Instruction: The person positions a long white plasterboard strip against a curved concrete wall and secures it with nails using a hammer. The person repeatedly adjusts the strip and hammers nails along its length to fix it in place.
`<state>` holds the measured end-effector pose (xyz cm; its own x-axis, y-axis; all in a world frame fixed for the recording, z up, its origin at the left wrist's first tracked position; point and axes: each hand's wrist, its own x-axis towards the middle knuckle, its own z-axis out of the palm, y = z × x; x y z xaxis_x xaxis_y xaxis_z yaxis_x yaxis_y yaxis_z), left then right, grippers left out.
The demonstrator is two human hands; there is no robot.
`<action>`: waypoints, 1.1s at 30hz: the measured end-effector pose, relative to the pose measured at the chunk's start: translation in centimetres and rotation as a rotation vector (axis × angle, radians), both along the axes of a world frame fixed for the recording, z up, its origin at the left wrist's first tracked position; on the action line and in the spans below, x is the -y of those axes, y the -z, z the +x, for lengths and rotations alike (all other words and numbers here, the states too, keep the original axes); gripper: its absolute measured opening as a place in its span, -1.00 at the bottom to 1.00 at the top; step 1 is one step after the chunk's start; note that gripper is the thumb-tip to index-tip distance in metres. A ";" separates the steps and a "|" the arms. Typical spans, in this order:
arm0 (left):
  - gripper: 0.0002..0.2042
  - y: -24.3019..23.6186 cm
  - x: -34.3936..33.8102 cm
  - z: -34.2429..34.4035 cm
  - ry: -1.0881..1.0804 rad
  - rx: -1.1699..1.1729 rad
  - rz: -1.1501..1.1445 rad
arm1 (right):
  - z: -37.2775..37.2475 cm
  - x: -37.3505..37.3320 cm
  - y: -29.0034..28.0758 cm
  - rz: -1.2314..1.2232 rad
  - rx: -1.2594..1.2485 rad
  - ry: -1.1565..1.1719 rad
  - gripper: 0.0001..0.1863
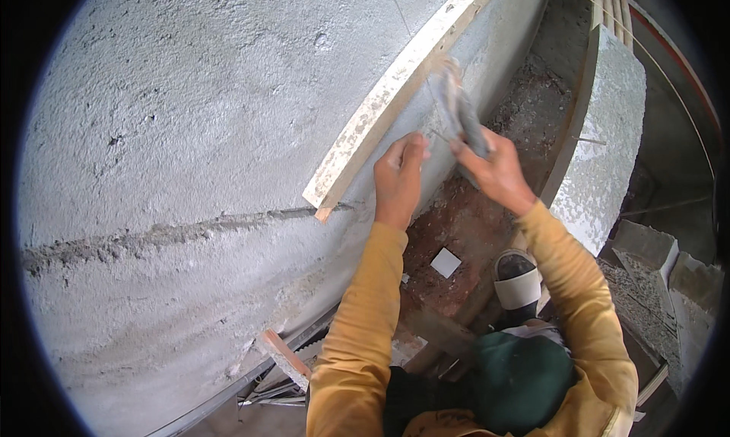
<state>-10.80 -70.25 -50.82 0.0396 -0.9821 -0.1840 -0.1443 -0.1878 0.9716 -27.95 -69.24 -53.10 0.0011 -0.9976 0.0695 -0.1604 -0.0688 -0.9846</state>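
My left hand (398, 180) is raised beside the concrete wall (190, 117), thumb and fingers pinched together. Whatever lies between its fingertips is too small to make out. A thin nail-like piece (439, 135) shows between my two hands, and I cannot tell what it is fixed to. In my right hand (498, 171) is a long grey hand tool (464, 114), smeared by motion, its kind unclear. Its upper end overlaps the edge of a plaster-stained wooden board (380, 102) that lies slanting along the wall, just above my left hand.
A rough groove (167, 235) runs across the wall. To the right stands a pale, speckled curved slab (601, 140) with a nail sticking out. A white square piece (445, 263) lies on the dirty floor near my sandalled foot (518, 281). Concrete blocks (646, 247) sit at right.
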 end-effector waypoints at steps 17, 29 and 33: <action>-0.76 0.6 4.9 -2.3 -0.132 -0.481 0.139 | 3.4 4.0 -1.4 0.085 0.297 0.062 -0.78; -0.79 1.1 6.7 -4.3 -0.168 -0.429 0.151 | 2.4 4.2 -0.1 0.019 0.278 0.243 -0.74; -0.77 0.7 6.7 -4.6 -0.165 -0.361 0.147 | 1.0 1.5 1.9 0.091 0.309 0.290 -0.72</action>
<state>-15.40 -76.99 -51.52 0.1019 -0.9302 -0.3526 0.2439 -0.3203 0.9154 -26.99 -70.73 -54.97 -0.2870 -0.9557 -0.0656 0.1432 0.0249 -0.9894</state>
